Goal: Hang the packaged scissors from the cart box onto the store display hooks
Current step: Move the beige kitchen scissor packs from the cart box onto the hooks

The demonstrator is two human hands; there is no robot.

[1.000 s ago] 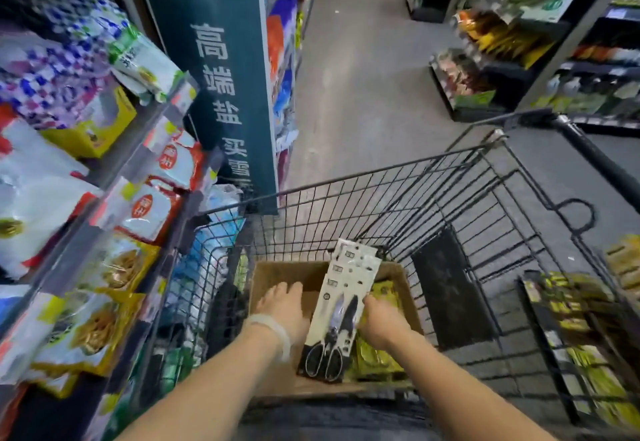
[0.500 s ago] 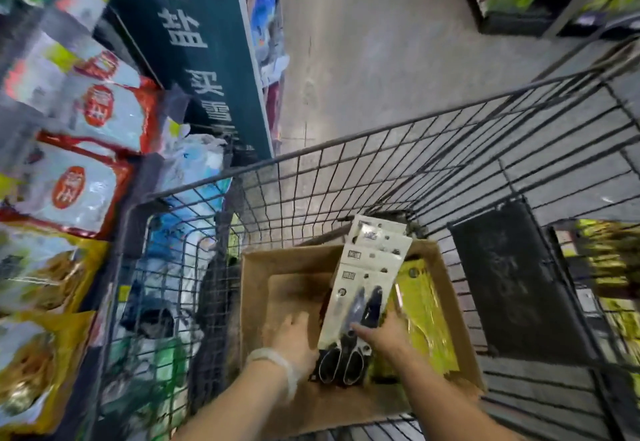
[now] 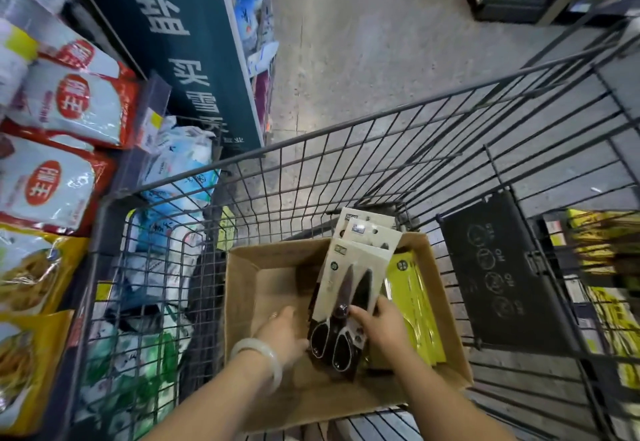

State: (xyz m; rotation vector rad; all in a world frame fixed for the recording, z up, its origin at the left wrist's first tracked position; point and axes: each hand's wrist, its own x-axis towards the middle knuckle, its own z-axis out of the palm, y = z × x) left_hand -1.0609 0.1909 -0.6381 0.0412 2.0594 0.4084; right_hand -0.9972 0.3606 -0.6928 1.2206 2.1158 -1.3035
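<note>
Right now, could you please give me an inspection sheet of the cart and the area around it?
Surface: cardboard box sits in the wire cart; bare box floor on its left side.
Job's things: stack of packaged scissors leans in the box, card tops above the far rim; none hung yet, no display hooks in view.
Clutter: yellow packets lie in the box to the right of the scissors.
Hands: left hand at the stack's left edge, grip unclear; right hand holds the stack near the handles.
Cables: nothing seen.
Surroundings: shelves of bagged goods on the left, grey aisle floor ahead, black panel in the cart.
</note>
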